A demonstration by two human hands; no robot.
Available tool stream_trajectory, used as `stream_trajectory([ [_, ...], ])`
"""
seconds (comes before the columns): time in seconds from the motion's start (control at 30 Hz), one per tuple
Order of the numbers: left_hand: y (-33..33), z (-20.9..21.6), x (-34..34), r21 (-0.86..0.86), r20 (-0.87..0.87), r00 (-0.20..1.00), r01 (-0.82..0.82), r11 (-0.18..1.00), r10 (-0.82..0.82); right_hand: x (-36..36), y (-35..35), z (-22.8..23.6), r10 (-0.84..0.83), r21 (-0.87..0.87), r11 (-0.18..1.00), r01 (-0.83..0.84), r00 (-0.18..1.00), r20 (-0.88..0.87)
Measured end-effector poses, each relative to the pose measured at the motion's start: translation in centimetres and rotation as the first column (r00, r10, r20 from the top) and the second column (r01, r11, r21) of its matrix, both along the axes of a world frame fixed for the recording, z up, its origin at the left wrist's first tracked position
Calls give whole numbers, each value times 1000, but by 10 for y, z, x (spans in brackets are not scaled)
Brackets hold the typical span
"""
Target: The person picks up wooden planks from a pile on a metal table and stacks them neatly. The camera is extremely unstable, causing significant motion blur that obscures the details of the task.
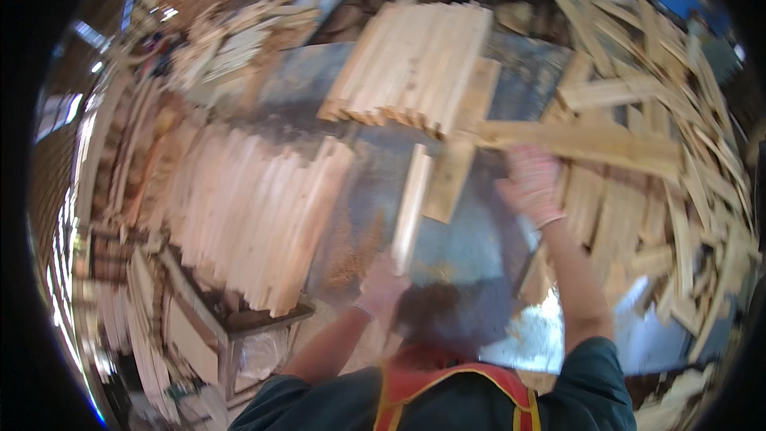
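Note:
My left hand [383,285] is closed around the near end of a narrow wooden strip [410,207], which points away from me over the metal table [471,251]. My right hand [533,182], in a pale reddish glove, is farther forward and to the right. Its fingers look stretched out with the thumb apart, though motion blurs them. The fingertips overlap the lower edge of a long board [594,146] lying crosswise; whether they touch it I cannot tell. A shorter flat board [452,179] lies between the strip and my right hand.
Rows of strips lie side by side at the left [247,211] and the far middle [411,64]. Loose boards are heaped in a pile [630,104] along the right. Sawdust [351,255] is scattered beside the left row. A wooden frame [231,335] stands at the lower left.

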State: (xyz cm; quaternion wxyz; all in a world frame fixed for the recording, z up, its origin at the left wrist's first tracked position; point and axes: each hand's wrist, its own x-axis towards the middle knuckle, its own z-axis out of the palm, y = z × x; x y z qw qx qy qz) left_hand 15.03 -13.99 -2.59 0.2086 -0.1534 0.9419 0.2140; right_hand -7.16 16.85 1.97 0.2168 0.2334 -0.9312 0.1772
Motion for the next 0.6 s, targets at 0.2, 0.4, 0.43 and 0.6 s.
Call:
stream_trajectory([
  [0.2, 0, 1, 3, 152, 45, 975, -221, 963, 216, -123, 88, -7, -386, 651, 758, -20, 791, 474],
  [0.4, -5, 10, 3, 177, -19, 982, -184, 967, 190, -90, 87, -1, -228, 702, 668, -246, 831, 508],
  [0.43, -6, 12, 4, 212, -64, 976, -192, 958, 209, -81, 83, 8, -219, 618, 696, -364, 712, 667],
  [0.6, -32, 17, 24, 189, -37, 963, -257, 948, 269, 2, 29, 28, -6, 206, 933, -294, 559, 829],
])
